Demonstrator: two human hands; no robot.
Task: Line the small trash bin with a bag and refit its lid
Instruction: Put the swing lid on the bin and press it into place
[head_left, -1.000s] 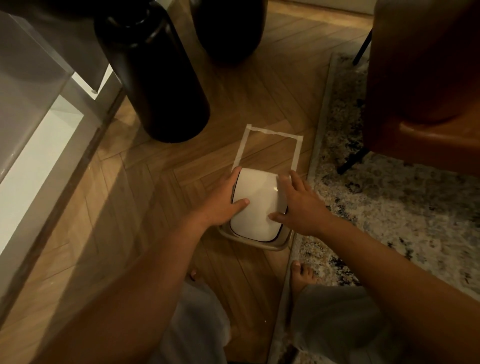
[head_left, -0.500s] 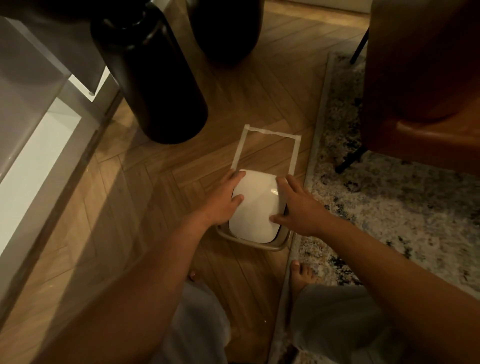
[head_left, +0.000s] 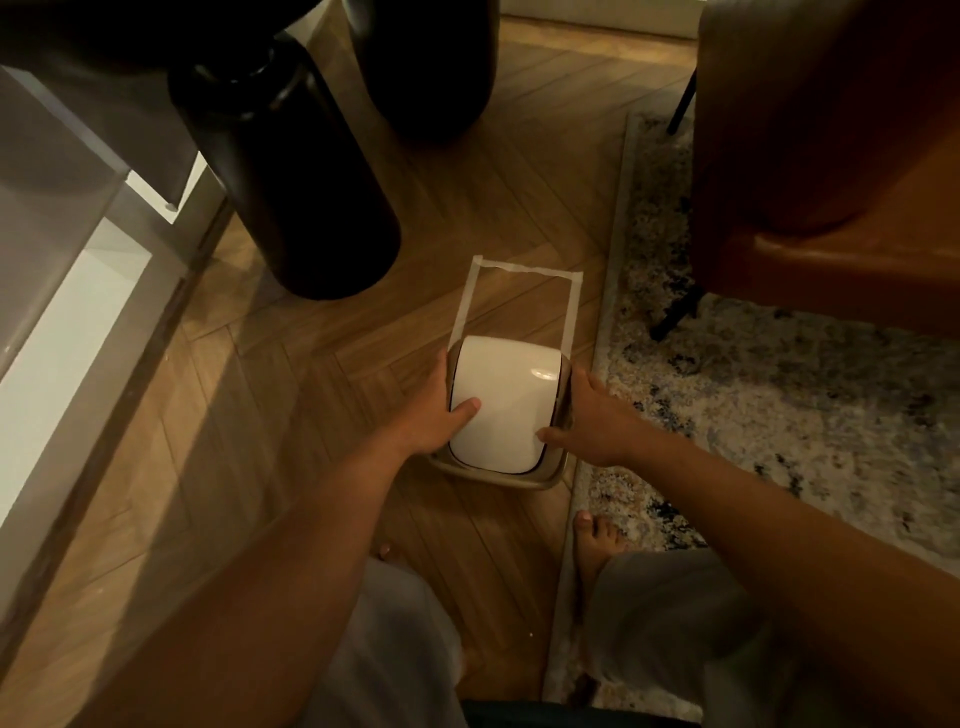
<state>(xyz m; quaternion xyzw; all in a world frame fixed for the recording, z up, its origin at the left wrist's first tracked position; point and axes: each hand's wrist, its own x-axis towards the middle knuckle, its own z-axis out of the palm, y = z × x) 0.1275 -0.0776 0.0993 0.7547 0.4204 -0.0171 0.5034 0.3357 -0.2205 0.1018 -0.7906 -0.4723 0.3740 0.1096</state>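
The small beige plastic trash bin is seen standing on the herringbone wooden floor, right at the floor's boundary with the left edge of the mottled grey-and-cream rug. Its glossy white domed lid is seated on top, with the beige rim showing around the near edge. No bag can be made out under the lid.

The bin is gripped from both sides. The left hand is pressed against the lid's left side, its thumb laid across the white top and its fingers wrapped down the far left edge. The right hand is cupped against the right side, thumb tip touching the lid's near right corner, fingers curled along the rim. Both sets of fingers are closed narrowly onto the lid and rim.

Beyond the bin, a rectangle of pale masking tape is marked on the floor; its near end is overlapped by the bin, while most of the outline lies open behind it.

A tall black rounded vase is set on the floor towards the far left, a second dark vessel behind it. A brown leather armchair is placed on the rug at the far right. Bare toes are seen at the rug's edge, just near of the bin.
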